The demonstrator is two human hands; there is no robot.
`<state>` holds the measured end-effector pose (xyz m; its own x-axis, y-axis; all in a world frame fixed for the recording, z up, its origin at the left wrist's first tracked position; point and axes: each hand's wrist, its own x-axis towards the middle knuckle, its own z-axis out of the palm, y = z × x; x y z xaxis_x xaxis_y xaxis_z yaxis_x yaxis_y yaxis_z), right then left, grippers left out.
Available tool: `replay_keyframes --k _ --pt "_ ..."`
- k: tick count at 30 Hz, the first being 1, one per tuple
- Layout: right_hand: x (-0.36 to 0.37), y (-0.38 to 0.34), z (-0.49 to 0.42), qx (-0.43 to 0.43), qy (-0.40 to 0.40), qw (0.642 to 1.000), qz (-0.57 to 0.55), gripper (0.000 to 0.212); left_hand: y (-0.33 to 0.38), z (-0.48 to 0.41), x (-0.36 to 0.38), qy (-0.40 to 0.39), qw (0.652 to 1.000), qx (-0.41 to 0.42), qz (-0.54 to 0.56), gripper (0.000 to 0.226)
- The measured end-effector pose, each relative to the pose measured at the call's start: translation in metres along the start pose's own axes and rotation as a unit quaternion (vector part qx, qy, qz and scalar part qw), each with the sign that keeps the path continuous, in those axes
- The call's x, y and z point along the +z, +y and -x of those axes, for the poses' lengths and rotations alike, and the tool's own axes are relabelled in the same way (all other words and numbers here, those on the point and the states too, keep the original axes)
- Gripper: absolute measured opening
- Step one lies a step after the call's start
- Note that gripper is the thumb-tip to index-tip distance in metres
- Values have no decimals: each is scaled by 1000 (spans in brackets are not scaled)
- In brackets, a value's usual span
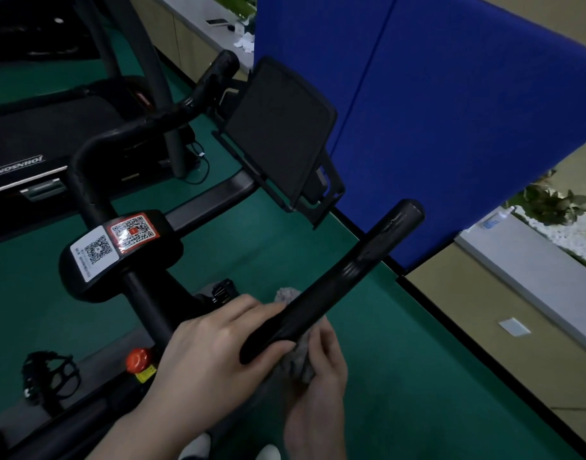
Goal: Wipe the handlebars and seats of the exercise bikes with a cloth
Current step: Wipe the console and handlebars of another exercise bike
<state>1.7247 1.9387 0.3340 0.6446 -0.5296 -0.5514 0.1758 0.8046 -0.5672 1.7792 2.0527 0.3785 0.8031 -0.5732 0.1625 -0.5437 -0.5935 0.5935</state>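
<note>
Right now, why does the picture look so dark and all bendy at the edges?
In the head view the room is dim, so the black handlebar shows only a faint shine and the grey cloth looks murky; the same head view's wide lens tilts and slightly bows the edges of the blue panel; the left hand and right hand look a little soft.

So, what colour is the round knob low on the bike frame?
The knob is orange-red; the head view, the only one, shows it clearly.
</note>
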Motion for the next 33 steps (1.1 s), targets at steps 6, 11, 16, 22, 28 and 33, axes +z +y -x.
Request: replay_keyframes --k 6,11,16,22,28,33 --pt "3 -8 -8 -74 10 997 18 51 4 -8 1 -10 1000 -23 -17 53" --pt "8 -16 -16 -101 25 994 44 23 15 -25 9 -12 999 -36 -4 67" --pt "11 -23 -15 -220 68 968 94 18 15 -29 18 -36 998 -31 30 62" --pt "15 -35 -15 -542 -3 737 404 14 13 -32 18 -41 997 -38 55 61" --pt "17 -69 -27 -615 -73 573 537 14 15 -32 17 -38 995 -48 76 51" --pt "23 -76 -27 -615 -94 526 580 15 14 -33 17 -40 995 -51 79 46"
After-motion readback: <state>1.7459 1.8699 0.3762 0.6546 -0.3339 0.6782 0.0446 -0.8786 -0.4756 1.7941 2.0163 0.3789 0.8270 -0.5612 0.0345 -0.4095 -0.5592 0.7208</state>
